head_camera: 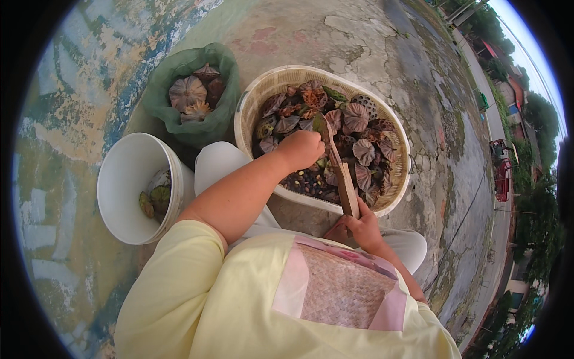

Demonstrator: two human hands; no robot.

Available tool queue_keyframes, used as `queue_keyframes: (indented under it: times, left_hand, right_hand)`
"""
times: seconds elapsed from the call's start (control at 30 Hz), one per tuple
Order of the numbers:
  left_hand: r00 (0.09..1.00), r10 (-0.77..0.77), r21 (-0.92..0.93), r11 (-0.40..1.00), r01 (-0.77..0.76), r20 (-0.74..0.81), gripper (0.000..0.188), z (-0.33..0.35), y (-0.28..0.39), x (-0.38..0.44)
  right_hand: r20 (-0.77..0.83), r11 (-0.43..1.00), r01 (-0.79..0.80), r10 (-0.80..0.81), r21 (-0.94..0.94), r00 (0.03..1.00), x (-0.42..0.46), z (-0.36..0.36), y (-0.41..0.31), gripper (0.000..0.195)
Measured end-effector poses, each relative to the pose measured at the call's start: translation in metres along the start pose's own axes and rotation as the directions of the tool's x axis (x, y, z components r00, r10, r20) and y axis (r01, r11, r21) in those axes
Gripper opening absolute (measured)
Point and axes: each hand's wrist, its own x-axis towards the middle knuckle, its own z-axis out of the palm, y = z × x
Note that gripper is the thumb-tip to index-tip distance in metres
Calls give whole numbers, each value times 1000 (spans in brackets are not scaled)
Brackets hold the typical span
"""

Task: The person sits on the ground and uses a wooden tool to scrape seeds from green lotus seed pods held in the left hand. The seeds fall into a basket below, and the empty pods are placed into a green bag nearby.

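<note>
My right hand [365, 226] grips the lower end of a narrow wooden tool [344, 188]. Its slim upper part slants up over an oval cream plastic basket [401, 134]. My left hand [301, 150] is closed beside that upper part, on what looks like a greenish-brown lotus pod [321, 128]; my fingers hide much of it. Dried lotus seed pods [355, 117] fill most of the basket, some ribbed side up, others showing their holes. Loose dark lotus seeds [307, 181] lie at the basket's near side, below my left hand.
A green mesh bag [157, 105] with several dried pods stands left of the basket. Nearer me, a white plastic bucket [123, 188] leans over, with greenish pods [160, 195] inside. Cracked concrete [430, 179] extends to the right; a weathered painted wall [58, 179] is at left.
</note>
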Motion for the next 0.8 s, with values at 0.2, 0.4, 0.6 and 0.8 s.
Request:
queue_keyframes:
  times: [0.2,0.4,0.6,0.8]
  left_hand:
    - [913,332,423,811,-405,237,18,2,-11,0]
    - [986,160,222,961,-168,53,18,1,3,1]
    - [987,57,67,997,-47,-151,21,7,4,0]
    - [966,-115,-140,987,84,-231,45,8,-4,4]
  right_hand:
    - [30,999,-7,8,-43,1000,1,-1,10,59]
    - [61,1000,1,-1,1,998,-4,2,3,58]
    - [45,999,8,-9,41,999,-4,4,-3,61]
    - [-82,977,45,-63,-209,995,-1,1,5,67]
